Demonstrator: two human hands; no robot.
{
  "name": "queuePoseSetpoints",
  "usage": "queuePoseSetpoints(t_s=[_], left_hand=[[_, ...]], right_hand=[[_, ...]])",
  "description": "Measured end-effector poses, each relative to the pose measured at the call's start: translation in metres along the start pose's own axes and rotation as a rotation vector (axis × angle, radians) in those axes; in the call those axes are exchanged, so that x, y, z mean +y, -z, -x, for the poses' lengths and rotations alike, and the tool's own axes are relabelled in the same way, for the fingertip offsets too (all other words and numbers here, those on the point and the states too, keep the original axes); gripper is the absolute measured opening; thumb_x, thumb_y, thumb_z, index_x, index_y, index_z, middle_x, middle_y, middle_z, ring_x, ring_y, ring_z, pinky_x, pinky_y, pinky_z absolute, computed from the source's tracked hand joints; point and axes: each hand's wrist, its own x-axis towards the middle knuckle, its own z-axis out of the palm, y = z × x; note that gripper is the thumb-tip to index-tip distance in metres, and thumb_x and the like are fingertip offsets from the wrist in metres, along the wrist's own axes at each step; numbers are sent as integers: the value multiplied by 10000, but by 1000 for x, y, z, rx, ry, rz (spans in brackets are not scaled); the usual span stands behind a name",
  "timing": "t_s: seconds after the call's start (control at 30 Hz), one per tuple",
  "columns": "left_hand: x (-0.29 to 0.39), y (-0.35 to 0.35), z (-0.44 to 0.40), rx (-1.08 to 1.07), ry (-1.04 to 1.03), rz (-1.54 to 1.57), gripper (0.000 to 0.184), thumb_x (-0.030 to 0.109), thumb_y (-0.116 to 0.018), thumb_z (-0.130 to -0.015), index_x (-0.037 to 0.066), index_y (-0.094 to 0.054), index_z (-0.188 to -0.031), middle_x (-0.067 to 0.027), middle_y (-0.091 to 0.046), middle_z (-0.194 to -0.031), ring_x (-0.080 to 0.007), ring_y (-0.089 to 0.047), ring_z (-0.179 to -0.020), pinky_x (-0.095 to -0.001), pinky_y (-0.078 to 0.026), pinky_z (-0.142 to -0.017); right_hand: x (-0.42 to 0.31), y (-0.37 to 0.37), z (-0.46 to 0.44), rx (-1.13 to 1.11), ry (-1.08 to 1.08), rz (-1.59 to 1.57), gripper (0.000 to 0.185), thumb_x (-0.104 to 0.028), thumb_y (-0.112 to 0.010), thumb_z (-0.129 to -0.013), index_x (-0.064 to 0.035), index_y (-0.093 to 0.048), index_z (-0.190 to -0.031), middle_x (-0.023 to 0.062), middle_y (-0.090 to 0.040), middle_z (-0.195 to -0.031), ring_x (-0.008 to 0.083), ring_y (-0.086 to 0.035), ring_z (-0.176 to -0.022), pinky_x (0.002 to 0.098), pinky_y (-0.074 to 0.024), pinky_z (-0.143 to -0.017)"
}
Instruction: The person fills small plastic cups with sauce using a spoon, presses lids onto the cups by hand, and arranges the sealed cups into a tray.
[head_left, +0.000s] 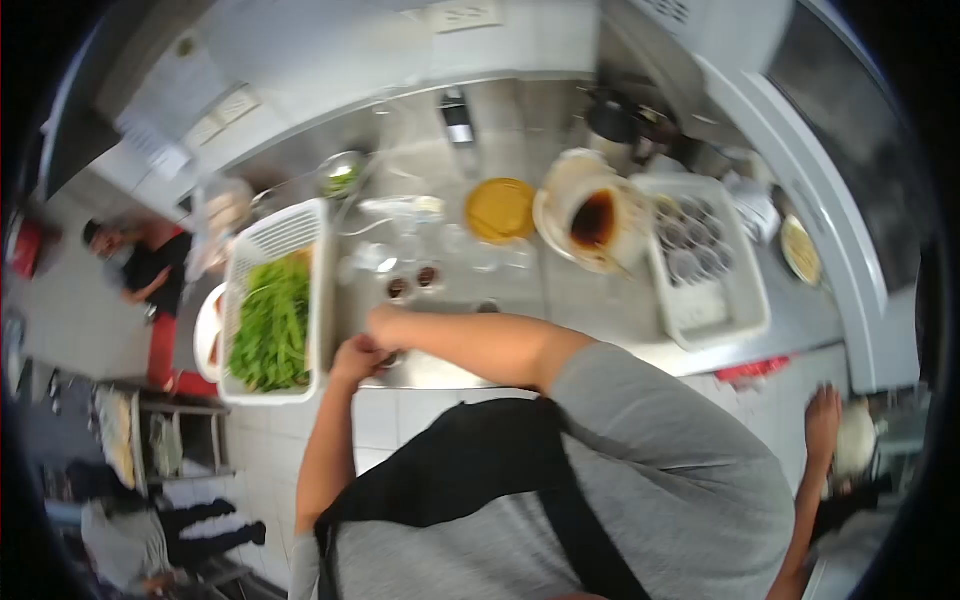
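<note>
My left hand (358, 358) and my right hand (386, 322) meet at the front edge of the steel counter, just right of the white basket. Both look closed, fingers bent inward. What they hold is hidden by the hands; part of a small dark-filled cup (393, 359) shows close beside them. Just beyond stand two small clear cups of dark sauce, one cup (398, 290) to the left and another cup (428, 277) to the right. Several clear empty-looking cups or lids (376, 257) lie behind these.
Leafy greens (272, 325) fill a white basket (318, 300) at left. Right of centre are a yellow lid (500, 210), a sauce-stained tub (548, 225) and a white bin (700, 318) with several lidded cups (690, 240). Other people (150, 270) stand around the kitchen.
</note>
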Motion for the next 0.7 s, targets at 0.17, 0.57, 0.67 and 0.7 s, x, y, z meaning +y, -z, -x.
queuePoseSetpoints(t_s=[0.17, 0.57, 0.67, 0.7], left_hand=[[-30, -4, 17, 198, -237, 126, 305, 149, -705, -827, 17, -501, -1012, -73, -580, -800, -120, -537, -564, -248, -446, -469], [-32, -43, 30, 515, -746, -585, 510, 202, -696, -737, 64, -541, -1203, -197, -530, -1121, -398, -479, -1079, -471, -386, -931], [-15, -36, 42, 486, -875, -567, 492, 145, -678, -736, 73, -533, -1200, -202, -517, -1166, -394, -461, -1110, -474, -368, -957], [-3, -36, 48, 457, -898, -526, 489, 122, -668, -742, 77, -525, -1207, -195, -511, -1174, -391, -462, -1109, -456, -377, -957]], right_hand=[[-22, 43, 67, 160, -6, -167, 218, -163, -732, -683, 23, -698, -791, 241, -663, -837, 385, -653, -834, 438, -533, -719], [-37, 65, 214, 511, 291, -366, 258, -197, -667, -802, -79, -616, -1026, 119, -614, -1016, 332, -596, -955, 419, -490, -793], [-27, 39, 248, 740, 230, -368, 202, -118, -683, -793, -62, -647, -983, 115, -639, -887, 277, -646, -776, 368, -524, -676], [-35, 44, 265, 730, 158, -405, 179, -131, -682, -795, -66, -638, -956, 109, -635, -879, 277, -642, -776, 373, -511, -694]])
